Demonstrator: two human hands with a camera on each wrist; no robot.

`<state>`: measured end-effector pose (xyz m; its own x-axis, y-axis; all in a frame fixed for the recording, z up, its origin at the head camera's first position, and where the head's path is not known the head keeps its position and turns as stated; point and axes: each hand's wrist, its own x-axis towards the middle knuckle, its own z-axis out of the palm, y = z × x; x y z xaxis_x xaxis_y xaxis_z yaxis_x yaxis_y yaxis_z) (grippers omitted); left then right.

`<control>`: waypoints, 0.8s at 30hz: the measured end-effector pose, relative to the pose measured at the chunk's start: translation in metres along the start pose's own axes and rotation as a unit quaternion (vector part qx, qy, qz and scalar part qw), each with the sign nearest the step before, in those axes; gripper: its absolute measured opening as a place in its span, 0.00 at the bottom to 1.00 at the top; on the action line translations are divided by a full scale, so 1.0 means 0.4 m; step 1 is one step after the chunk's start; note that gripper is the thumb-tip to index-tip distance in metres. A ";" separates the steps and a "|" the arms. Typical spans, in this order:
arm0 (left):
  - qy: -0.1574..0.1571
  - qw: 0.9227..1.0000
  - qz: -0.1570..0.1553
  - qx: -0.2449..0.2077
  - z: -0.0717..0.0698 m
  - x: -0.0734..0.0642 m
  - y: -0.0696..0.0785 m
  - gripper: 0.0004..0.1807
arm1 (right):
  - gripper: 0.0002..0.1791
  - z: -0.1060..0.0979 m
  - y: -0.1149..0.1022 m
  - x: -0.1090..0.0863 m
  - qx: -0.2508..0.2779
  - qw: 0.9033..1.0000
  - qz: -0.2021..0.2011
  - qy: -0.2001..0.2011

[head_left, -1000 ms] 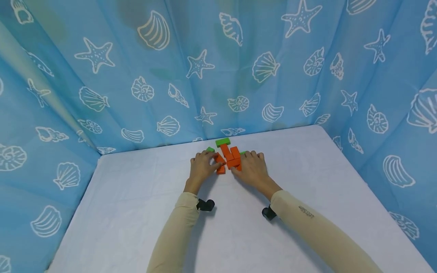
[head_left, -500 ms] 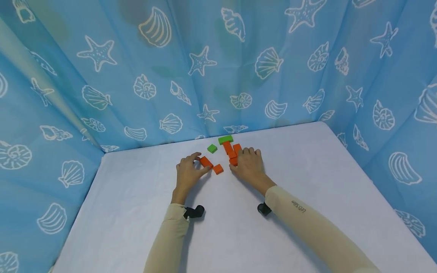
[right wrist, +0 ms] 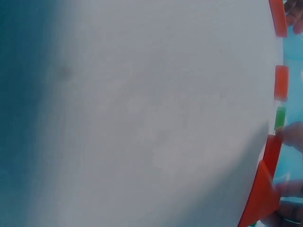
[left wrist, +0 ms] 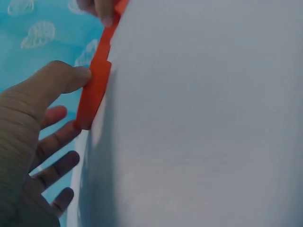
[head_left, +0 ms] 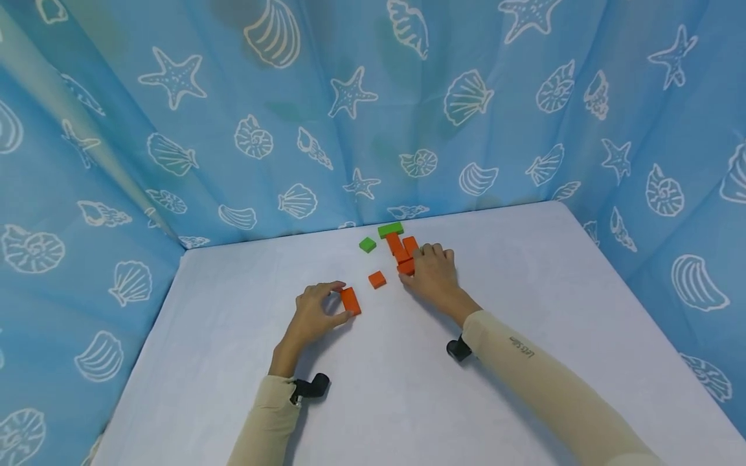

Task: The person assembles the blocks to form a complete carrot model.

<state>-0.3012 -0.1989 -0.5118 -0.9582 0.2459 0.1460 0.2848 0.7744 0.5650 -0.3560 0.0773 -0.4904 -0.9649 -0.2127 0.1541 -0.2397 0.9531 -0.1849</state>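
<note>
My left hand pinches an orange rectangular block between thumb and fingers, low over the white table. The left wrist view shows the thumb on this block, the other fingers spread below. My right hand grips an orange block at the near end of a cluster, its fingers hiding part of it. In the right wrist view, the thumb and fingers lie against orange blocks at the right edge. Two more orange blocks lie just beyond that hand.
A loose orange block lies between the hands. Behind it sits a small green block, and a long green block stands at the cluster's far end. A blue shell-patterned curtain encloses the white table.
My left hand has drawn its orange block left and toward me, away from the cluster. One orange block now lies alone between the hands. The right hand has stayed at the cluster.
</note>
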 end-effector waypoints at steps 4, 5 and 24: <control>-0.015 1.000 0.027 0.005 0.016 -0.025 0.035 0.31 | 0.34 -0.008 0.008 -0.002 0.014 1.000 -0.003 -0.003; -0.019 0.999 0.035 0.006 0.021 -0.030 0.045 0.30 | 0.34 -0.010 0.009 -0.003 0.020 1.000 -0.003 -0.005; -0.040 0.991 0.121 -0.027 0.097 -0.075 0.137 0.26 | 0.30 -0.031 0.020 -0.062 0.052 0.994 -0.069 -0.062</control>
<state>-0.2558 -0.1414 -0.5167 -0.8562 0.4679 0.2189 0.5024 0.6555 0.5638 -0.3326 0.0928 -0.4838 -0.9266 -0.3703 0.0656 -0.3737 0.8872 -0.2706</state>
